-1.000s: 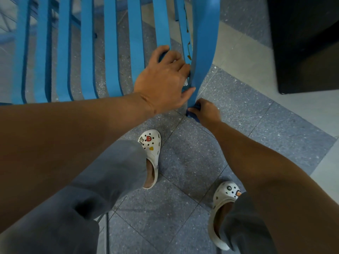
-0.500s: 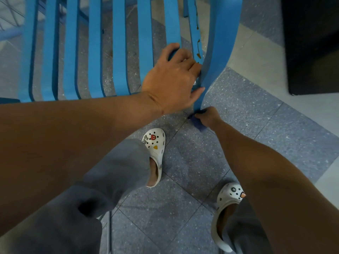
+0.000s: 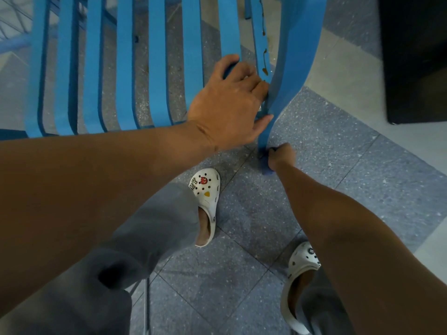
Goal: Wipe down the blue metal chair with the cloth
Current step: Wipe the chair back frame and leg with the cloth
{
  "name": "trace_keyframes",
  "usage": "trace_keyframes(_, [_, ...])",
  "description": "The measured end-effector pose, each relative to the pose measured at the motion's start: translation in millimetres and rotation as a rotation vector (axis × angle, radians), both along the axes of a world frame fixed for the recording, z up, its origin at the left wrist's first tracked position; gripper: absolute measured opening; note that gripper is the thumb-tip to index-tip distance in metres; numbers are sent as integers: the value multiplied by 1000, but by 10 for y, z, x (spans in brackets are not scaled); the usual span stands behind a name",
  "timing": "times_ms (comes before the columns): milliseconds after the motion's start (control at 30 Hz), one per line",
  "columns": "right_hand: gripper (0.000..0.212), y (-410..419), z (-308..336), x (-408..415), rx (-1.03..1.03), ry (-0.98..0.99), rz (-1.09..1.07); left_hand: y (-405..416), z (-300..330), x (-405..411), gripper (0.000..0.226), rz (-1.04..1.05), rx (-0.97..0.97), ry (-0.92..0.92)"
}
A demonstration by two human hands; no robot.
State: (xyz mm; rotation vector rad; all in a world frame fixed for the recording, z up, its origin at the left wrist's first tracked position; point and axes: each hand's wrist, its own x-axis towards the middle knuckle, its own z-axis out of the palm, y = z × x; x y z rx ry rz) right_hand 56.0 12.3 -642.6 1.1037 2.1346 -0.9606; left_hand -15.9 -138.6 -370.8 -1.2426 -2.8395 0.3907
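The blue metal chair [image 3: 157,68] fills the top of the head view, its slats running away from me. Its right side band [image 3: 295,56] curves down toward the floor. My left hand [image 3: 229,102] grips the right end of the slatted edge, with fingers curled between the last slats. Lower down, my right hand [image 3: 280,155] grips a dark blue cloth [image 3: 264,165] wrapped round the bottom of that side band. Most of the cloth is hidden by the hand. One slat near the band shows brown rust spots [image 3: 264,68].
The floor is grey speckled tile [image 3: 338,153] with a pale strip to the right. A black cabinet or box [image 3: 416,56] stands at the upper right. My feet in white clogs [image 3: 205,201] stand right under the chair's edge.
My right hand with the cloth has slid down the side band toward the floor. The left hand keeps its hold on the slats. The view has shifted slightly.
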Motion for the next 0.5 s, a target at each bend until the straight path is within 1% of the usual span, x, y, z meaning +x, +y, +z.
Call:
trace_keyframes(100, [33,-8,83,37,71,-25,72,8,7,2,66,1,7,-3])
trace_keyframes(167, [27,-18,68,43,31,5,53,4,9,7,65,4,8,-7])
trace_keyframes(200, [25,-31,24,31,-22,36,13,0,6,10,65,3,11,-5])
trace_keyframes(267, [22,-65,-16,2,-163,104,-116,0,8,10,65,2,17,-7])
trace_keyframes(367, [18,-108,-74,24,-388,127,-450,5,12,6,66,9,11,-14])
trace_keyframes(400, [20,-118,-107,51,-436,123,-526,4,9,7,66,7,10,-10])
trace_keyframes(500, [22,-139,-181,83,-446,106,-604,-5,-3,13,62,-4,38,3])
